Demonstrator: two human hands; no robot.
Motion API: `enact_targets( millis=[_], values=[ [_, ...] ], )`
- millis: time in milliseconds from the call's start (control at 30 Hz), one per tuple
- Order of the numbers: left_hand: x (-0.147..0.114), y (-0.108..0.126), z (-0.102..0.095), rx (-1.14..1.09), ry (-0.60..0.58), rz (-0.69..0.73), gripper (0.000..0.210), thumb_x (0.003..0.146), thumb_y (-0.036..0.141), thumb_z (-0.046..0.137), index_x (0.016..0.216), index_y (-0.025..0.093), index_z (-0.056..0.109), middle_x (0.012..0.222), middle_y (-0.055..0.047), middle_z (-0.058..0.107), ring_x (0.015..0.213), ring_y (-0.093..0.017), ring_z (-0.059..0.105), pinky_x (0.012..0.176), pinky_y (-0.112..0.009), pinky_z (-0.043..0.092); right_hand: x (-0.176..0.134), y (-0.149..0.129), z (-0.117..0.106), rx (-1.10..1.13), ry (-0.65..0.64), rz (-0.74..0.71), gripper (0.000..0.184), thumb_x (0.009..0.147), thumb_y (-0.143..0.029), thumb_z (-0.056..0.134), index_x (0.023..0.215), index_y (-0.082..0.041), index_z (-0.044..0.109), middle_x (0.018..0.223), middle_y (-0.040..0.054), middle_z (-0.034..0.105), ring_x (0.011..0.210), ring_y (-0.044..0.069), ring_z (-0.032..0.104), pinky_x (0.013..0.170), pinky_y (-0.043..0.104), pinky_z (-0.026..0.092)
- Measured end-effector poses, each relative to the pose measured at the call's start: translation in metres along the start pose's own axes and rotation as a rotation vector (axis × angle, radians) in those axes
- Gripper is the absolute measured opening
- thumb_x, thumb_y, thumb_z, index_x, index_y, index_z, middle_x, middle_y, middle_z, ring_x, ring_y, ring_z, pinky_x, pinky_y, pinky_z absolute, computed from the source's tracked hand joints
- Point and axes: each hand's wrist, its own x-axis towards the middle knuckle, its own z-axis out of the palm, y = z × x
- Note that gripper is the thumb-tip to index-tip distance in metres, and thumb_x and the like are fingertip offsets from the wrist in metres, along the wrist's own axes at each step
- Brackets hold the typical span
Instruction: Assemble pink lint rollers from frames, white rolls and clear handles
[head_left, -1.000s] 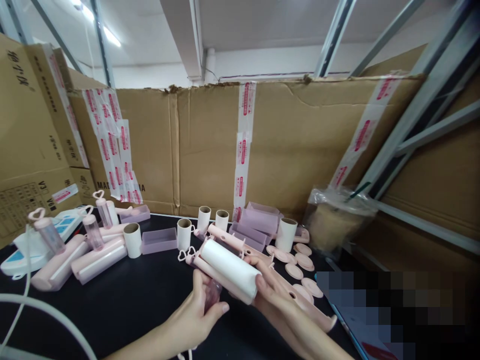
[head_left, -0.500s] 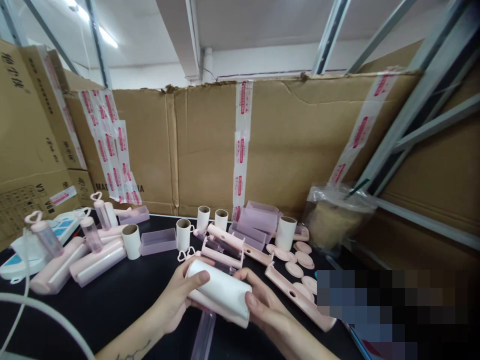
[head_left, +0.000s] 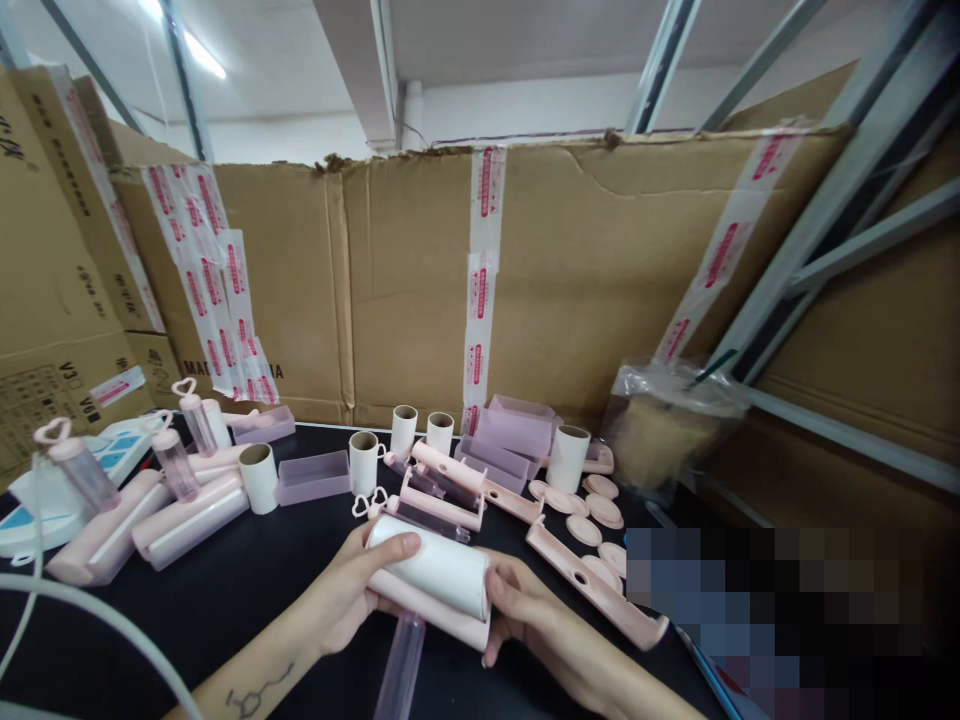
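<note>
In front of me is a lint roller: a white sticky-paper roll (head_left: 431, 568) lying in a pink holder (head_left: 439, 612). A clear purple handle (head_left: 401, 665) points down from under it. My left hand (head_left: 360, 575) grips the left end, thumb over the top of the roll and fingers underneath. At the right end, my right hand (head_left: 521, 615) holds the rim of the roll and holder between thumb and fingers. Its fingertips are partly hidden behind that end. Just beyond my hands lie pink holder frames (head_left: 442, 498) with clear purple handles (head_left: 435, 520).
White rolls (head_left: 259, 478) stand about the table, beside purple covers (head_left: 315, 478). Several pink discs (head_left: 583, 530) and a long pink holder piece (head_left: 596, 590) lie right. Assembled lint rollers (head_left: 191, 520) and a power strip (head_left: 120, 455) are left. A cardboard wall (head_left: 405, 300) closes the back.
My right thumb has shifted from the top of the roll's right end to its rim. More of the pink holder shows below the roll. The view has shifted slightly.
</note>
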Motion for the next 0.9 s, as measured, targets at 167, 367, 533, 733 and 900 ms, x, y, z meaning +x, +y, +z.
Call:
enact_targets(
  millis=[167, 367, 533, 733, 900],
  values=[
    [0.0, -0.002, -0.001, 0.008, -0.045, -0.019, 0.049, 0.067, 0.044, 0.072, 0.102, 0.015, 0.052, 0.083, -0.008, 0.067, 0.071, -0.023, 0.066, 0.051, -0.029, 0.053, 0.004, 0.008, -0.002, -0.011, -0.027, 0.018, 0.043, 0.064, -0.055, 0.072, 0.07, -0.014, 0.06, 0.067, -0.001, 0.052, 0.053, 0.008, 0.05, 0.042, 0.015, 0.046],
    [0.003, 0.001, -0.002, -0.03, -0.053, -0.099, 0.044, 0.07, 0.035, 0.071, 0.104, 0.016, 0.05, 0.083, -0.008, 0.066, 0.075, -0.024, 0.065, 0.056, -0.034, 0.055, 0.007, 0.008, -0.002, -0.011, 0.011, 0.05, 0.045, 0.062, -0.056, 0.072, 0.07, -0.016, 0.051, 0.061, -0.0041, 0.048, 0.044, 0.005, 0.04, 0.032, 0.012, 0.035],
    [0.0, 0.004, -0.002, -0.04, -0.111, -0.108, 0.041, 0.07, 0.031, 0.07, 0.103, 0.016, 0.05, 0.082, -0.007, 0.065, 0.075, -0.024, 0.064, 0.056, -0.034, 0.054, 0.005, -0.001, 0.002, 0.031, 0.021, 0.07, 0.05, 0.058, -0.053, 0.076, 0.068, -0.019, 0.041, 0.057, -0.0068, 0.044, 0.044, 0.004, 0.028, 0.032, 0.011, 0.018],
    [0.003, -0.003, -0.004, -0.075, -0.104, -0.134, 0.038, 0.069, 0.032, 0.07, 0.098, 0.019, 0.049, 0.082, -0.007, 0.065, 0.074, -0.024, 0.064, 0.057, -0.036, 0.054, 0.004, -0.001, 0.003, 0.006, 0.048, 0.046, 0.05, 0.062, -0.047, 0.076, 0.064, -0.019, 0.034, 0.056, -0.0063, 0.042, 0.048, 0.005, 0.022, 0.039, 0.017, 0.008],
    [0.001, -0.003, -0.003, -0.071, -0.103, -0.153, 0.039, 0.066, 0.033, 0.071, 0.094, 0.02, 0.048, 0.079, -0.005, 0.064, 0.071, -0.024, 0.064, 0.058, -0.038, 0.053, 0.003, -0.002, 0.004, -0.006, 0.034, 0.035, 0.05, 0.063, -0.05, 0.074, 0.063, -0.02, 0.034, 0.055, -0.0073, 0.038, 0.046, 0.005, 0.02, 0.039, 0.018, 0.007]
  ],
)
